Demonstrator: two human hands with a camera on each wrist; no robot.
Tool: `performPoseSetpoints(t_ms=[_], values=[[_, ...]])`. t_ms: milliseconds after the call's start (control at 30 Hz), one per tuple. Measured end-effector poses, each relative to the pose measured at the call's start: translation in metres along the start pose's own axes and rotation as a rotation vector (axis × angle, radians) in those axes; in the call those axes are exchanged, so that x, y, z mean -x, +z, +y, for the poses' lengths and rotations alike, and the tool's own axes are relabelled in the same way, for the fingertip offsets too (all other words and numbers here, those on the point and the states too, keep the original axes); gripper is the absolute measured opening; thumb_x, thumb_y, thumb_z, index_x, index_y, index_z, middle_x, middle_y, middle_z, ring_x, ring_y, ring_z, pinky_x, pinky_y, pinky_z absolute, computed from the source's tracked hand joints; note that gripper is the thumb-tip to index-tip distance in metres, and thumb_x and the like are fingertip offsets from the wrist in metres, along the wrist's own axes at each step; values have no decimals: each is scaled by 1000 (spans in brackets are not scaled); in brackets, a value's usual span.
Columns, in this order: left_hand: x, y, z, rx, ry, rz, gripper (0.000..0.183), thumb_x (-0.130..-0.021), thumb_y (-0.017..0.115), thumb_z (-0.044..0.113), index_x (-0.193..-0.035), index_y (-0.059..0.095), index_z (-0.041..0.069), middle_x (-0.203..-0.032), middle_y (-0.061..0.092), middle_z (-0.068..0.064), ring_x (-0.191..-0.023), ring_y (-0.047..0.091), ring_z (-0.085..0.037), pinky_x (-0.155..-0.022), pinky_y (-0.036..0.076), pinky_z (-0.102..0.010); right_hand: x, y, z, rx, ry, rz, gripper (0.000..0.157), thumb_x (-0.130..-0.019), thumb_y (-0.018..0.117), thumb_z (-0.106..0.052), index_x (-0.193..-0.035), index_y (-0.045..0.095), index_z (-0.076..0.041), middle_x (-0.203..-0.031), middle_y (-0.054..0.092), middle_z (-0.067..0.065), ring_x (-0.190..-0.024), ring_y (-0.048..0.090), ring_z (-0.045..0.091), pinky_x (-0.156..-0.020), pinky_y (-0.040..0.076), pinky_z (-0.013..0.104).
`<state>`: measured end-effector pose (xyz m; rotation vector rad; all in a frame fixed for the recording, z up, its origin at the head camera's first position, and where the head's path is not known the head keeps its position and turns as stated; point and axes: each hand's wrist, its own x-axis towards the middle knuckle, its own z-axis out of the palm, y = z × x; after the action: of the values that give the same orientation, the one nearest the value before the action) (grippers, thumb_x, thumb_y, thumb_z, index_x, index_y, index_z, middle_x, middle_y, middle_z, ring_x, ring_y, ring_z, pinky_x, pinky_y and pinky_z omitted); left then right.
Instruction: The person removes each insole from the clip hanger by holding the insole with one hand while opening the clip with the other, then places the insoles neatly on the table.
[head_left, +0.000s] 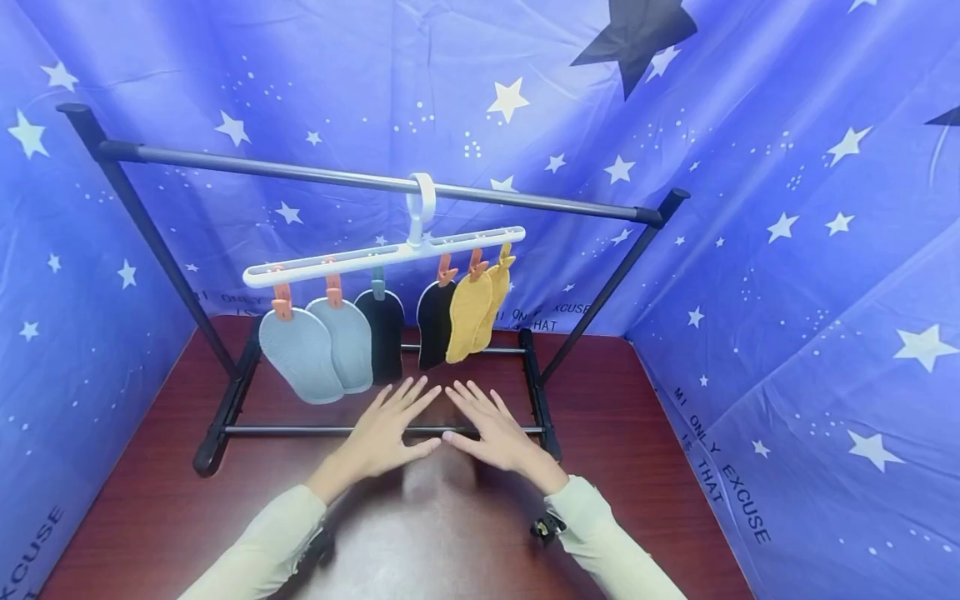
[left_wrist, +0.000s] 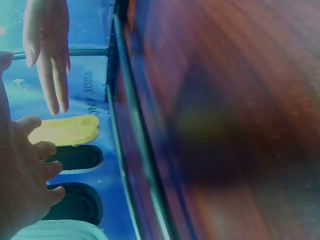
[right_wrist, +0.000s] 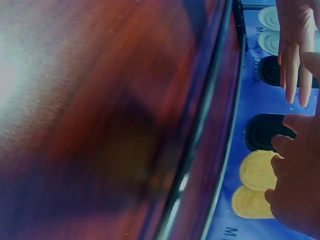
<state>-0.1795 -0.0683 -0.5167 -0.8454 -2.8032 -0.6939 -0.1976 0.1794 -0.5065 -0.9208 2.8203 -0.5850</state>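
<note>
Both hands hover above the table in front of a drying rack. My left hand [head_left: 384, 432] has its fingers spread, palm down, holding nothing. The right hand [head_left: 495, 432] mirrors it, fingers straight, with thumb tips close together. Beyond them a white hanger [head_left: 417, 223] hooks over the rack's top bar. Insoles are clipped along it: two grey-blue insoles [head_left: 296, 354] at left, two black insoles [head_left: 435, 327] in the middle, two yellow insoles [head_left: 468, 318] at right. Orange clips [head_left: 282, 303], a teal clip [head_left: 378, 283] and a yellow clip [head_left: 506, 258] grip their ends.
The dark metal rack [head_left: 330, 174] stands on a reddish-brown wooden table [head_left: 637, 500]. Its lower front rod [head_left: 285, 431] runs close beneath the hands. A blue star-patterned cloth [head_left: 795, 275] encloses the back and sides.
</note>
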Motion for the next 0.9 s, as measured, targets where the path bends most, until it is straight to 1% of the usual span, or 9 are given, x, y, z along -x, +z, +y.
performPoseSetpoints(t_ms=[167,233,367,467,567,700,767,833,900], values=[[-7,-12,4,5,20,46,81,-93,59,60,-160,35,22,-165,33,-12,-154,30,-34,-125,24,-61,-4,-14,-5,-14,-29,40,74,-101,51,-56,-162,30,-20,-169,27,7,-159,16,28,-126,14,64],[-10,-17,6,9,30,69,79,-93,59,59,-159,37,21,-164,36,-14,-153,31,-34,-125,24,-60,-5,-21,-7,-6,-32,49,73,-101,50,-56,-162,29,-22,-169,27,5,-159,15,25,-127,14,62],[-15,-31,11,16,64,150,76,-92,61,54,-156,43,17,-160,43,-16,-151,36,-35,-124,26,-59,-9,-36,-11,-17,-53,91,70,-101,52,-54,-161,31,-24,-168,30,3,-159,17,22,-127,14,60],[-19,-45,15,23,96,242,73,-91,64,49,-153,47,14,-156,48,-16,-148,41,-35,-124,28,-57,-10,-49,-13,-46,-79,142,68,-102,54,-50,-160,33,-23,-167,33,3,-159,20,23,-128,15,59],[-22,-61,20,38,139,371,69,-89,68,42,-148,52,10,-151,54,-17,-144,47,-35,-123,30,-56,-13,-65,-16,-84,-110,218,66,-101,57,-46,-159,37,-21,-166,35,2,-157,24,25,-127,18,59],[-28,-85,26,62,209,581,60,-88,68,33,-140,60,5,-143,61,-17,-137,54,-37,-121,33,-55,-19,-89,-18,-145,-140,345,62,-101,60,-39,-157,41,-19,-164,38,7,-155,29,27,-125,23,59],[-31,-97,27,56,242,686,54,-89,66,30,-136,63,3,-139,64,-17,-133,58,-38,-120,35,-56,-23,-102,-19,-179,-132,400,60,-101,60,-35,-156,42,-19,-164,38,9,-155,31,27,-126,25,56],[-35,-109,29,39,267,794,48,-90,64,26,-131,66,2,-135,67,-17,-129,61,-38,-120,36,-53,-28,-115,-20,-207,-113,460,58,-102,59,-31,-156,43,-17,-164,38,11,-154,32,26,-126,25,53],[-38,-120,28,19,289,917,41,-90,64,21,-126,69,1,-130,70,-17,-125,63,-39,-120,38,-52,-33,-129,-21,-246,-90,517,56,-103,59,-29,-155,44,-14,-163,39,11,-153,34,25,-127,26,49]])
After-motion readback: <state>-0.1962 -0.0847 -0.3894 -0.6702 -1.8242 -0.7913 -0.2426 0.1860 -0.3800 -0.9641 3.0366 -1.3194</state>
